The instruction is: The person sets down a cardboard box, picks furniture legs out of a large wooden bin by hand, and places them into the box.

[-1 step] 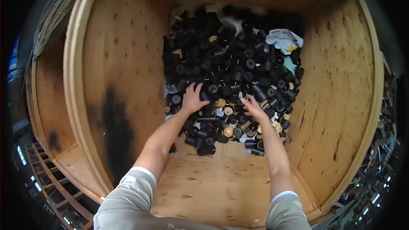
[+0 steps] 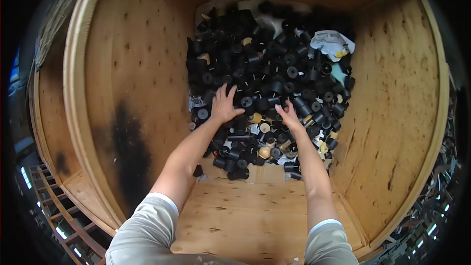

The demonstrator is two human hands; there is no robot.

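The heap of black spools (image 2: 267, 76) fills the far middle of the wooden crate's floor, piled against the back wall and thinning toward me, with a few tan spools (image 2: 265, 152) mixed in along its near edge. My left hand (image 2: 224, 105) lies palm down on the near left part of the heap, fingers spread wide and pointing away from me, pressing on the spools rather than closing round any one of them. My right hand (image 2: 289, 116) lies on the heap just to its right, also palm down, fingers loosely splayed and slightly curled over the pieces; I cannot tell whether it grips one underneath. Both my forearms are bare and stretched out nearly straight from the lower edge, angled in toward each other, with pale grey short sleeves at the shoulders.

A crumpled white cloth with a yellow patch (image 2: 332, 44) sits on the far right of the heap. The crate's plywood walls (image 2: 392, 108) rise on both sides, and a dark smudge (image 2: 130, 152) marks the left wall near my left elbow. Bare boards of the floor (image 2: 245, 211) lie between me and the heap.
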